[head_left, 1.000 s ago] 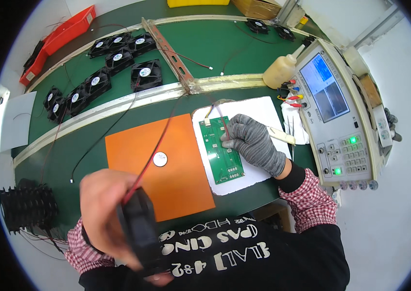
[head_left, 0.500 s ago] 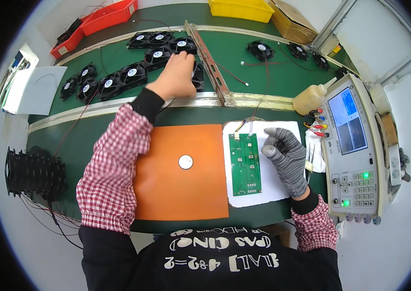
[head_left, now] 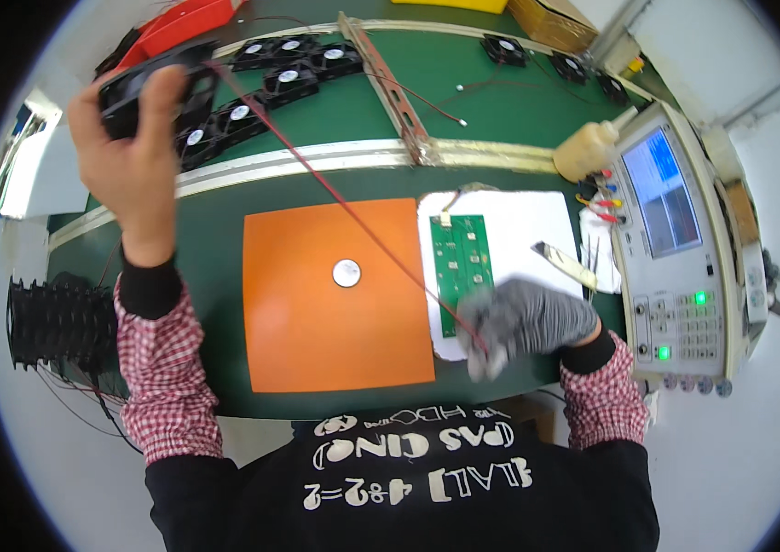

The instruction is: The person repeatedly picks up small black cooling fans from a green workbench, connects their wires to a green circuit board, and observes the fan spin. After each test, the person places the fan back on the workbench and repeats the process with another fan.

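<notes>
Raised at the upper left, my bare left hand grips a black square cooling fan, blurred by motion. A thin red cable stretches from the fan slantwise across the orange mat. Its other end lies between the closed fingers of my right hand, which wears a grey glove; any plug there is too smeared to make out. That hand hovers over the lower right part of a green circuit board, which rests on a white pad.
More black fans stand behind the metal rail, left of an upright divider strip. Other fans lie far right. A tester with a screen, a cream bottle and a cream-handled tool are at right; stacked fans at left.
My left hand has lifted a fan from beside the divider and swung it left. My right hand has moved down and closed on the cable. The cream-handled tool now shows on the pad.
</notes>
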`<state>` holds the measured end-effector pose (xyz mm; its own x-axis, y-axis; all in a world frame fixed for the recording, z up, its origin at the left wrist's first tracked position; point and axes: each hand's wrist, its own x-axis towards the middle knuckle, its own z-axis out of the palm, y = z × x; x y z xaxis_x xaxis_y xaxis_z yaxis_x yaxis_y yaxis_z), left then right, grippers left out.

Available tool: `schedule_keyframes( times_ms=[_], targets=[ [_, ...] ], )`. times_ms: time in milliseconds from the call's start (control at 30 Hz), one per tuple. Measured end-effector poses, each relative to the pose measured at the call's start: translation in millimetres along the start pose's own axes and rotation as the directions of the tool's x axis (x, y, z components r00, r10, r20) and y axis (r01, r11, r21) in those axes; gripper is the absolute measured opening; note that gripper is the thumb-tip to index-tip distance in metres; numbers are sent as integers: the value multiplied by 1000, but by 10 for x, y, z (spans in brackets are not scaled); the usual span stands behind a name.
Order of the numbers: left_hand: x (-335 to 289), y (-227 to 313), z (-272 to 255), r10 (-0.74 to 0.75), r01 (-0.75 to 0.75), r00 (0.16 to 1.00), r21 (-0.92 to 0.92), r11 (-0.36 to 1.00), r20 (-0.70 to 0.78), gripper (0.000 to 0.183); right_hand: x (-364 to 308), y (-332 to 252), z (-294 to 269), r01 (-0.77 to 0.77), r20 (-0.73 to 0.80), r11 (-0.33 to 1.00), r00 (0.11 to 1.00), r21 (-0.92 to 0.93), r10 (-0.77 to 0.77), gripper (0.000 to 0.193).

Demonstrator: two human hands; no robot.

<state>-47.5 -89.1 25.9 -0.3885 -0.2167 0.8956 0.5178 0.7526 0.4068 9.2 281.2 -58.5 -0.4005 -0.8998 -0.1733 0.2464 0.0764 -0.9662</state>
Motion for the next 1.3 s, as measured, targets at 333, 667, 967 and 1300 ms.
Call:
schedule_keyframes(
  times_ms=[333, 667, 967, 1300],
  targets=[
    [-1188, 302, 119, -168, 405, 465, -40, 914, 869, 42, 125, 244, -246, 52, -696, 915, 632, -401, -341, 14],
    [-1238, 505, 91, 120, -85, 499, -89, 992, 858, 87, 174, 311, -259, -103, -379, 446, 711, -889, -592, 13],
    [-704, 901, -445, 23, 671, 377, -290, 682, 926, 60, 130, 402, -279, -45, -434, 549, 667, -834, -606, 13],
    [-686, 828, -330, 436, -246, 760, -407, 880, 482, 76, 143, 342, -263, -115, -383, 429, 689, -896, -615, 18]
  ],
)
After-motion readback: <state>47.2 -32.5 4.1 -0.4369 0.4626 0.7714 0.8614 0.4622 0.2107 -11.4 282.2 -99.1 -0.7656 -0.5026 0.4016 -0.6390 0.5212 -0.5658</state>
